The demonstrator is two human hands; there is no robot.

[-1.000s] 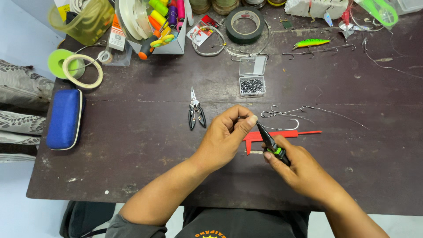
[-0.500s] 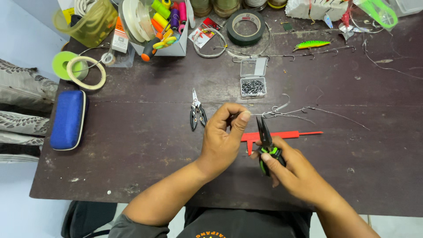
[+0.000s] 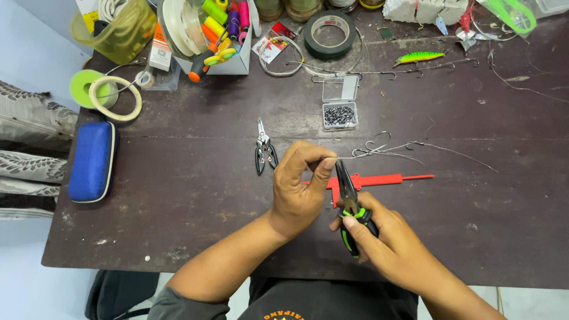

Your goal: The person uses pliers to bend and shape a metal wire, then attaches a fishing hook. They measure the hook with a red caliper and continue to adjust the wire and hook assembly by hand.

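1 pliers (image 3: 349,201), 2 hands, 1 wire (image 3: 379,153)

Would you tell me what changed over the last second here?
The right hand swung the pliers upright, so the tip meets the left hand pinching the wire. Both grips stayed; the red gauge and small pliers did not move.
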